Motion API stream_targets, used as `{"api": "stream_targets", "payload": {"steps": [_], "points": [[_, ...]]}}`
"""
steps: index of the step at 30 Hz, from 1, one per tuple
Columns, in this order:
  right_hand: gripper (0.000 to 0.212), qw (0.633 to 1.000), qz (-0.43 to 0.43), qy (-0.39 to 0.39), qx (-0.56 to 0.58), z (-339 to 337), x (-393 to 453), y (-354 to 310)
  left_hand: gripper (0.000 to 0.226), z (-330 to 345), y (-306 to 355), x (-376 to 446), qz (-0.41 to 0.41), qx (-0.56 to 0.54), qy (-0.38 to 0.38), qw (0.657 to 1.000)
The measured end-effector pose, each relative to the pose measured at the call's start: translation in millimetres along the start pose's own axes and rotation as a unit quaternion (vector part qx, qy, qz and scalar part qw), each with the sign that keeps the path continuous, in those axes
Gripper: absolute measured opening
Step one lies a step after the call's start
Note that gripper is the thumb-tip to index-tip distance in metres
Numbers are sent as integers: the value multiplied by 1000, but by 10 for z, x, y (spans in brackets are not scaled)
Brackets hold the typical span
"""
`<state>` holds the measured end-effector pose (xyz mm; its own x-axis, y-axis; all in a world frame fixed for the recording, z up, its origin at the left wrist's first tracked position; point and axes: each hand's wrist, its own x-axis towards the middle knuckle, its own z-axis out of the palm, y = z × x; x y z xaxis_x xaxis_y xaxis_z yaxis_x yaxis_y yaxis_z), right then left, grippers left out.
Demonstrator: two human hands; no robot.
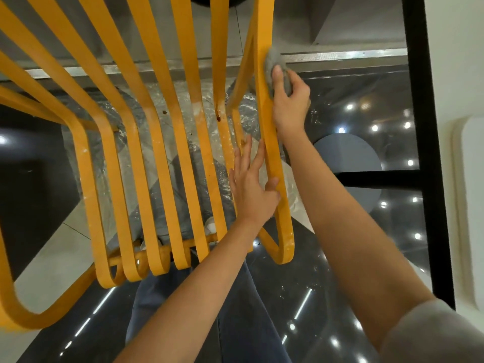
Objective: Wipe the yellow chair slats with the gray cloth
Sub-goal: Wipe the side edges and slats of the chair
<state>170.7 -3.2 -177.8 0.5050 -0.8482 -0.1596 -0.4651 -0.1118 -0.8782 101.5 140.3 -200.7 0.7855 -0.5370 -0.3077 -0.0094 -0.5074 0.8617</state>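
Glossy dark floor [327, 271] reflecting ceiling lights fills the background of the head view, with a pale tiled patch at the left and a black-framed glass panel [416, 100] along the right.

Across the upper left spreads the yellow chair [167, 142], its slats running from the top edge down to curled ends near the middle of the view. On the rightmost slat [264, 74], the right hand [288, 100] presses the gray cloth [272, 64], fingers curled around the bunched fabric, thumb lying along the slat's edge. Lower on the same slat, the left hand [251, 184] steadies the chair: thumb hooked over the slat, fingers straight and spread against the neighbouring slats, holding nothing else.

Judging progress: white specks and smears show on several slats toward the middle and left, and a brown drip mark [218, 113] sits on the slat just left of the cloth. So most slats probably remain to be wiped, with work now at the chair's right edge.
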Motion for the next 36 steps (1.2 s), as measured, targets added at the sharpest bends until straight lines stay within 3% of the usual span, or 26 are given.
{"api": "stream_targets", "payload": {"steps": [3, 7, 10, 14, 16, 21, 24, 28, 32, 36], "points": [[53, 998, 34, -20, -42, -167, -300, 212, 81, 9, 7, 19, -8, 8, -2, 1000], [35, 993, 74, -58, -68, -451, -837, 469, 76, 17, 21, 6, -15, -4, 3, 1000], [45, 996, 43, -34, -77, -260, -451, 323, 78, 31, 8, -18, -19, -10, 2, 1000], [25, 1000, -11, -9, -21, 4, 95, -14, 83, -1, 45, 3, -36, -3, 0, 999], [23, 999, -17, -40, -23, -65, 56, 31, 80, -19, 71, 13, -39, 6, 1, 999], [33, 988, 99, -121, -22, -535, -756, 548, 75, -46, 164, -6, -41, 19, 3, 999], [33, 982, 119, -145, 12, -640, -843, 565, 72, -56, 149, -3, -55, 19, -3, 998], [35, 980, 126, -123, 92, -668, -898, 494, 73, -56, 88, 16, -54, 14, -4, 998], [15, 976, 154, -101, 118, -947, -1624, 656, 73, -81, 105, 33, -76, -7, -11, 997], [36, 993, 88, -42, 68, -1103, -2442, 936, 70, -103, 130, 31, -87, -14, -15, 996]]}}
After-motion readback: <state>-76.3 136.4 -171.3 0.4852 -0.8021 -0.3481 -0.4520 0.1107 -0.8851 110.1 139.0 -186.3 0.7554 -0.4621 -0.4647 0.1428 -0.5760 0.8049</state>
